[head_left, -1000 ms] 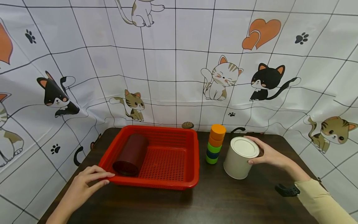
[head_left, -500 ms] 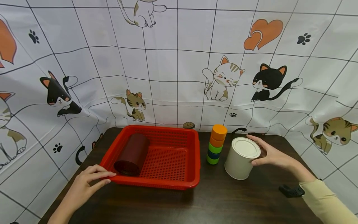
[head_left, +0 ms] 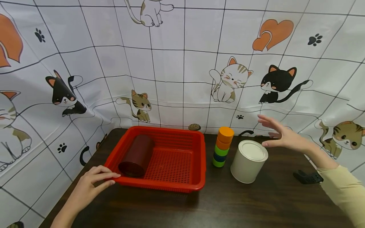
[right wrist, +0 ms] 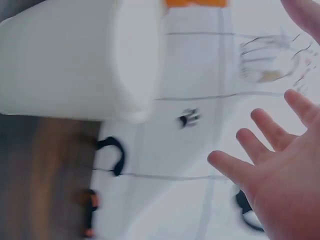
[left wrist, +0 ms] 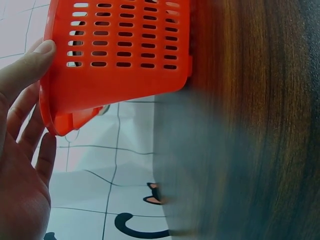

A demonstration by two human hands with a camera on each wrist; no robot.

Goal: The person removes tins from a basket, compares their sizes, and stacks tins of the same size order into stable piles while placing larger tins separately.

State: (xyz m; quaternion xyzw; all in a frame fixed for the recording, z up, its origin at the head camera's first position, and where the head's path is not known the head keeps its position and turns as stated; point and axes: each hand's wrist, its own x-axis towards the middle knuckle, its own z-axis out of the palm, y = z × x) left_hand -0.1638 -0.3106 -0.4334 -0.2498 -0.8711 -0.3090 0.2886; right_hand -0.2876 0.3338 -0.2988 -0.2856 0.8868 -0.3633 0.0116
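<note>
My left hand (head_left: 89,189) pinches the near left corner of a red plastic basket (head_left: 159,184). In the left wrist view the thumb lies on one side of the basket's rim (left wrist: 46,100) and the fingers on the other. Inside the basket, a dark maroon cylinder (head_left: 137,155) lies on its side along the left wall. A cream-coloured can with a lid (head_left: 246,164) stands upright to the right. Above and right of it, my right hand (head_left: 289,134) hovers with fingers spread and nothing in it. The right wrist view shows a gap between the can (right wrist: 60,62) and the fingers.
A stack of orange, green and dark blue cups (head_left: 222,147) stands between the basket and the can. All rest on a dark wooden table (head_left: 222,207). A cat-patterned sheet (head_left: 196,72) rises behind the table. A black strap (head_left: 308,177) is at the right wrist.
My right hand has let go of the can and moved up and right, fingers spreading. The can stays standing. My left hand keeps its place on the basket. The head view has shifted slightly.
</note>
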